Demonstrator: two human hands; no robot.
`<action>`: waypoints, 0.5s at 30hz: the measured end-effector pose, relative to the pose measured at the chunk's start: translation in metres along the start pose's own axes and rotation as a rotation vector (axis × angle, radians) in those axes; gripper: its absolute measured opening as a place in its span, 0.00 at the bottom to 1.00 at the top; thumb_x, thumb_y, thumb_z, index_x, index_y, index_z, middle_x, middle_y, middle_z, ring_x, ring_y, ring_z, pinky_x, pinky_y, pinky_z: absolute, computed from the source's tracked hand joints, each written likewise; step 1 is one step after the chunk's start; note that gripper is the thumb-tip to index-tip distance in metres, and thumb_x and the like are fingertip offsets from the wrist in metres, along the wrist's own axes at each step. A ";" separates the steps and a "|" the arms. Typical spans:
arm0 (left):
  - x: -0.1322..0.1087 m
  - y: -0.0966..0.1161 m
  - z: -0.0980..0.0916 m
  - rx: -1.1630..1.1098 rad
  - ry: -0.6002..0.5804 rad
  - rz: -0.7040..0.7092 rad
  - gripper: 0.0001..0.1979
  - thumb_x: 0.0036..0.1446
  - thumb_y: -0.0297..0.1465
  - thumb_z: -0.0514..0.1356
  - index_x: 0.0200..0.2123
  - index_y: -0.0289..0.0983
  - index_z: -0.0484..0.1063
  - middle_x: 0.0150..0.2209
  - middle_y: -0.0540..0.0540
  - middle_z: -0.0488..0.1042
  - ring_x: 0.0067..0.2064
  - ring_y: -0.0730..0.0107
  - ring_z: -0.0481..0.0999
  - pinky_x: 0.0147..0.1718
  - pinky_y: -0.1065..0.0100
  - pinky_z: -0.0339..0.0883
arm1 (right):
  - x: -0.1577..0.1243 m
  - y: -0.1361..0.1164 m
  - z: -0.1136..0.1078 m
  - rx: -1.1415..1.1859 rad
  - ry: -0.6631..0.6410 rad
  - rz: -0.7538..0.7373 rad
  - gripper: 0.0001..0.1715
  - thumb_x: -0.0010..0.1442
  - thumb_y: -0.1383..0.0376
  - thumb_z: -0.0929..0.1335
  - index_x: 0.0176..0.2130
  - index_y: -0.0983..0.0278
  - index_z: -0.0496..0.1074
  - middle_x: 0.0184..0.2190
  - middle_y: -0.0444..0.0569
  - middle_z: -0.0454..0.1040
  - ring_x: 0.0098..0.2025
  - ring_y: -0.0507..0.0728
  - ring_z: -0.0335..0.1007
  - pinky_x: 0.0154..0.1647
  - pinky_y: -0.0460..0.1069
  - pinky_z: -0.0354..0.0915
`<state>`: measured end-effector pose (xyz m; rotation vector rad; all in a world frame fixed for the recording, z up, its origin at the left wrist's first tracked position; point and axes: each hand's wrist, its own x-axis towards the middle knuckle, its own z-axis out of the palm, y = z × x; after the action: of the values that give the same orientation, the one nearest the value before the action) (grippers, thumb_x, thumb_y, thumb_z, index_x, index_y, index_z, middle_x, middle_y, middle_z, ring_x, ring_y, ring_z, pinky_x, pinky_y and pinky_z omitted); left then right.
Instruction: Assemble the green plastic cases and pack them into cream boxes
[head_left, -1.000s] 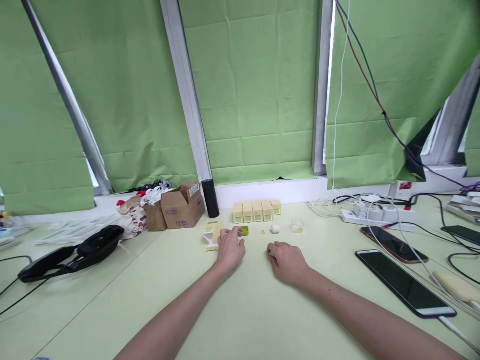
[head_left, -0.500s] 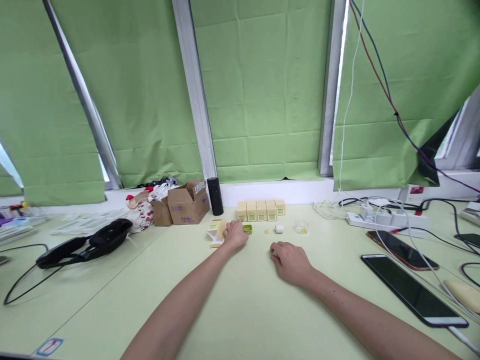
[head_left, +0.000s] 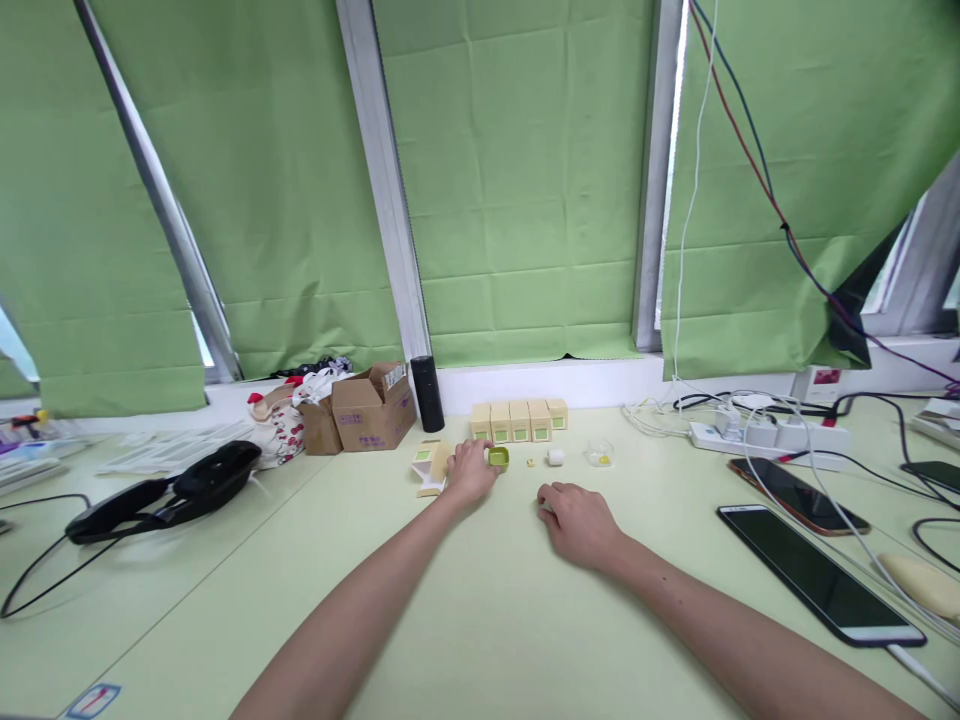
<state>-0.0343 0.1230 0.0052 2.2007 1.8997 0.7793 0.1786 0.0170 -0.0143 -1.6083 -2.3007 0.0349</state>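
My left hand (head_left: 470,472) reaches far forward, its fingers closed at the left edge of a small green open container (head_left: 499,458). The container tilts, so its hollow inside faces me. Beside that hand, on the left, lies an opened cream carton (head_left: 430,466) with white inner flaps. My right hand (head_left: 577,518) rests on the table with curled fingers, and nothing shows in them. Beyond it are a tiny yellowish piece (head_left: 531,462), a small white roll-like piece (head_left: 555,457) and a clear shallow dish (head_left: 599,454) with something yellow in it.
Several cream boxes (head_left: 520,421) stand in a row behind. A black cylinder (head_left: 427,393) and an open cardboard box (head_left: 373,407) are at back left, a black headset-like device (head_left: 169,490) at left. Phones (head_left: 821,572), cables and a power strip (head_left: 780,440) lie at right.
The green container has tipped a little, showing more of its inside, with my left hand at it. My right hand stays curled in place. The view has shifted slightly.
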 end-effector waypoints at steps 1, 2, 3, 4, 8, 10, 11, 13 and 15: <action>-0.003 0.003 -0.003 -0.018 0.013 0.026 0.21 0.56 0.30 0.66 0.53 0.41 0.72 0.59 0.40 0.74 0.65 0.49 0.67 0.61 0.52 0.58 | 0.000 0.000 0.000 0.001 -0.002 0.001 0.10 0.69 0.67 0.63 0.47 0.61 0.72 0.44 0.51 0.79 0.47 0.61 0.75 0.37 0.50 0.55; -0.005 0.006 -0.007 -0.036 0.026 0.048 0.21 0.57 0.29 0.65 0.54 0.41 0.72 0.58 0.40 0.74 0.65 0.50 0.67 0.61 0.52 0.58 | 0.000 0.000 0.000 0.002 -0.003 0.002 0.10 0.69 0.67 0.63 0.47 0.61 0.72 0.44 0.51 0.79 0.47 0.61 0.75 0.37 0.50 0.55; -0.008 0.010 -0.011 -0.056 0.041 0.069 0.21 0.57 0.29 0.65 0.54 0.41 0.71 0.58 0.40 0.74 0.64 0.51 0.67 0.62 0.52 0.57 | 0.000 0.000 0.000 0.003 -0.005 0.003 0.09 0.69 0.67 0.63 0.47 0.61 0.72 0.44 0.51 0.79 0.47 0.60 0.75 0.37 0.50 0.55; -0.011 0.014 -0.015 -0.076 0.053 0.087 0.21 0.58 0.28 0.65 0.54 0.41 0.70 0.58 0.40 0.74 0.64 0.52 0.68 0.62 0.53 0.57 | 0.000 0.001 0.000 0.004 -0.006 0.003 0.09 0.69 0.67 0.63 0.47 0.61 0.72 0.44 0.51 0.79 0.47 0.60 0.75 0.37 0.50 0.55; -0.034 0.029 -0.028 -0.147 0.084 0.156 0.20 0.58 0.26 0.65 0.53 0.41 0.69 0.58 0.43 0.74 0.62 0.57 0.70 0.63 0.56 0.58 | 0.000 0.001 0.001 0.004 -0.003 0.007 0.10 0.69 0.67 0.63 0.47 0.61 0.72 0.45 0.52 0.79 0.47 0.60 0.75 0.37 0.50 0.55; -0.050 0.036 -0.032 -0.215 0.099 0.210 0.21 0.57 0.24 0.64 0.53 0.42 0.69 0.57 0.44 0.75 0.61 0.57 0.71 0.62 0.56 0.60 | 0.000 0.001 0.001 0.002 -0.001 0.006 0.10 0.69 0.67 0.63 0.47 0.61 0.72 0.44 0.52 0.79 0.47 0.61 0.75 0.37 0.50 0.55; -0.059 0.038 -0.033 -0.240 0.108 0.246 0.21 0.57 0.23 0.64 0.53 0.42 0.69 0.56 0.44 0.75 0.61 0.55 0.71 0.62 0.55 0.60 | 0.000 0.000 0.000 0.001 0.000 0.006 0.10 0.69 0.67 0.63 0.47 0.61 0.72 0.44 0.52 0.79 0.47 0.61 0.75 0.37 0.50 0.55; -0.076 0.041 -0.034 -0.243 0.131 0.332 0.20 0.57 0.22 0.63 0.52 0.42 0.69 0.55 0.43 0.75 0.60 0.53 0.71 0.61 0.53 0.61 | 0.000 0.000 0.000 0.000 -0.002 0.007 0.09 0.69 0.67 0.63 0.46 0.61 0.72 0.44 0.51 0.79 0.47 0.61 0.75 0.36 0.50 0.55; -0.088 0.042 -0.033 -0.227 0.142 0.394 0.20 0.57 0.22 0.62 0.52 0.43 0.69 0.53 0.43 0.76 0.58 0.52 0.72 0.60 0.51 0.61 | -0.001 -0.001 -0.001 0.005 -0.005 0.010 0.09 0.69 0.67 0.64 0.46 0.61 0.72 0.44 0.51 0.79 0.47 0.61 0.76 0.36 0.50 0.55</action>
<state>-0.0193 0.0232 0.0254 2.4533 1.3553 1.1743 0.1784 0.0162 -0.0137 -1.6189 -2.2945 0.0469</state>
